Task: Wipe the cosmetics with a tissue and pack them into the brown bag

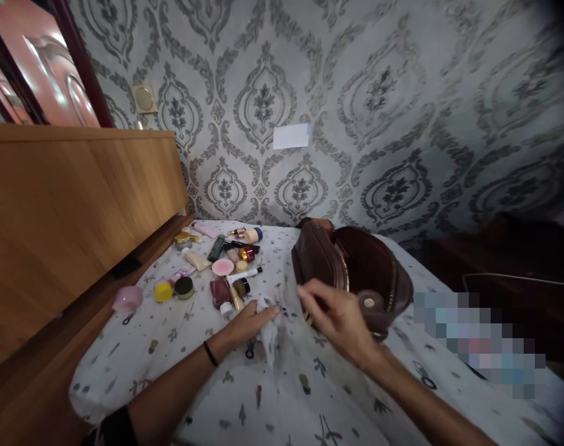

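My left hand (pixel 251 322), with a black band on its wrist, is closed on a crumpled white tissue (pixel 269 334) that hangs over the patterned cloth. To the right, my right hand (pixel 335 316) has its fingers curled in front of an open brown bag (pixel 317 254); whether anything is between them is too small to tell. Beyond my left hand lie several cosmetics: a dark red bottle (pixel 220 292), a pink round compact (pixel 222 267), a white tube (pixel 245 274) and a green tube (pixel 215 248).
A yellow jar (pixel 163 292), a dark green-lidded jar (pixel 184 287) and a pink container (pixel 127 298) are at the left. A wooden cabinet (pixel 77 210) borders the cloth-covered surface (pixel 207 396). Patterned wallpaper rises behind; a blurred-out item (pixel 481 347) lies at the right.
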`<state>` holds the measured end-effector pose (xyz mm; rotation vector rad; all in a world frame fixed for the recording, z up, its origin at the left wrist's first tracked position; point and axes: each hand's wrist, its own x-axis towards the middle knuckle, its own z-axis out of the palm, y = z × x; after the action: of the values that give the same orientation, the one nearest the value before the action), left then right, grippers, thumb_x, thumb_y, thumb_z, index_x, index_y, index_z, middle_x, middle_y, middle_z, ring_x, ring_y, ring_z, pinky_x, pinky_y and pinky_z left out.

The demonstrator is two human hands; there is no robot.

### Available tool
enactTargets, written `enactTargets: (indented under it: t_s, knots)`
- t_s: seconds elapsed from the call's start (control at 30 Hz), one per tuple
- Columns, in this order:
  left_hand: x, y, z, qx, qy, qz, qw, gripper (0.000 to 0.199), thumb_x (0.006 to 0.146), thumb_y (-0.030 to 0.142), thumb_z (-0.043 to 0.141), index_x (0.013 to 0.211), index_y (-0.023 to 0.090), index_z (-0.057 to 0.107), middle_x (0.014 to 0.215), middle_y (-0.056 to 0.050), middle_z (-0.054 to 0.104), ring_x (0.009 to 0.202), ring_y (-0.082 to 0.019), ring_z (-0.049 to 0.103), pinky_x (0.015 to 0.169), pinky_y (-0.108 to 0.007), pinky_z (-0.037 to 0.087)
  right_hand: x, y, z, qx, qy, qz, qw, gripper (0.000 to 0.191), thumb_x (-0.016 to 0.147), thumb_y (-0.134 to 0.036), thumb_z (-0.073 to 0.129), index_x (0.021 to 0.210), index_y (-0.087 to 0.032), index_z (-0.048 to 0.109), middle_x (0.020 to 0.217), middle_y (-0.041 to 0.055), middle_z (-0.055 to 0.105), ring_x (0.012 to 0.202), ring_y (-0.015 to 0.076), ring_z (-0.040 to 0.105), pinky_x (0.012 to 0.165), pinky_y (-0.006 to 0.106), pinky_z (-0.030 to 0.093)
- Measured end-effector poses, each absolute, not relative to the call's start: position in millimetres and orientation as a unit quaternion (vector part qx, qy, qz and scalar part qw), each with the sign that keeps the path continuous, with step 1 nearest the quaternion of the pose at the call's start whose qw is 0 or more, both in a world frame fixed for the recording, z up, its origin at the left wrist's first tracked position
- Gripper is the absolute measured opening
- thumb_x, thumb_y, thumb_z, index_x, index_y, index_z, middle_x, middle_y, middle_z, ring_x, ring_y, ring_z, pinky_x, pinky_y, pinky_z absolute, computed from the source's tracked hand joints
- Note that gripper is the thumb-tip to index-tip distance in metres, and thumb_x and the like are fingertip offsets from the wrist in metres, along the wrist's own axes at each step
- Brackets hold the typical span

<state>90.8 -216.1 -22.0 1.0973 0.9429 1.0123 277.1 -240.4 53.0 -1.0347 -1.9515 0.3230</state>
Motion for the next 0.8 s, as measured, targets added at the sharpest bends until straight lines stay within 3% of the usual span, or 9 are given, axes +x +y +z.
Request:
enactTargets:
  t_s: [0.13, 0.27, 0.4, 0.6, 0.7, 0.8]
  knots:
    - [92, -212, -24, 0.576, 0.417, 0.462, 0.53, 0.035, 0.078, 0.051, 0.067, 0.082, 0.016, 0.07, 0.083, -0.005, 0.073, 0.087, -0.023, 0.065, 0.081, -0.03, 0.051, 245, -244, 9, -0.401, -0.78, 0.205, 0.435, 0.04, 0.098, -0.041, 0.042, 0.064, -0.021, 0.048, 0.056, -0.0035, 0.046, 0.052, 0.0112, 0.044, 0.053, 0.023, 0.036]
    - [80, -200, -24, 0.58, 0.456, 0.499, 0.455, 0.034, 0.081, 0.051, 0.063, 0.084, 0.017, 0.065, 0.079, -0.002, 0.068, 0.075, -0.018, 0.06, 0.07, -0.025, 0.049, 224, -237, -21, -0.428, -0.732, 0.278, 0.451, 0.044, 0.096, -0.047, 0.041, 0.061, -0.021, 0.043, 0.055, -0.0039, 0.042, 0.053, 0.0122, 0.043, 0.053, 0.024, 0.035]
    - [52, -183, -16, 0.57, 0.532, 0.526, 0.34, 0.037, 0.086, 0.053, 0.054, 0.076, 0.018, 0.059, 0.066, 0.0, 0.06, 0.064, -0.016, 0.056, 0.061, -0.024, 0.045, 214, -230, -42, -0.443, -0.68, 0.371, 0.452, 0.046, 0.094, -0.055, 0.04, 0.063, -0.021, 0.048, 0.053, -0.0036, 0.044, 0.049, 0.0127, 0.043, 0.049, 0.024, 0.035]
    - [7, -155, -10, 0.575, 0.644, 0.479, 0.159, 0.029, 0.093, 0.038, 0.042, 0.091, 0.016, 0.062, 0.089, -0.008, 0.069, 0.094, -0.024, 0.064, 0.085, -0.032, 0.048, 217, -230, -51, -0.443, -0.629, 0.452, 0.452, 0.042, 0.09, -0.057, 0.044, 0.073, -0.02, 0.054, 0.057, -0.0033, 0.049, 0.045, 0.0113, 0.044, 0.044, 0.023, 0.033]
    - [5, -143, -11, 0.615, 0.671, 0.399, 0.109, 0.021, 0.089, 0.029, 0.049, 0.097, 0.016, 0.063, 0.103, -0.011, 0.07, 0.109, -0.026, 0.061, 0.096, -0.037, 0.045, 219, -230, -49, -0.439, -0.637, 0.454, 0.442, 0.039, 0.09, -0.052, 0.045, 0.068, -0.02, 0.052, 0.056, -0.0032, 0.049, 0.046, 0.0108, 0.045, 0.045, 0.022, 0.033]
    - [14, -133, -11, 0.648, 0.692, 0.309, 0.073, 0.024, 0.086, 0.034, 0.058, 0.099, 0.015, 0.064, 0.11, -0.015, 0.068, 0.115, -0.03, 0.059, 0.1, -0.039, 0.042, 218, -231, -49, -0.432, -0.661, 0.432, 0.436, 0.035, 0.09, -0.046, 0.045, 0.065, -0.021, 0.049, 0.055, -0.0033, 0.048, 0.047, 0.0106, 0.043, 0.047, 0.023, 0.032]
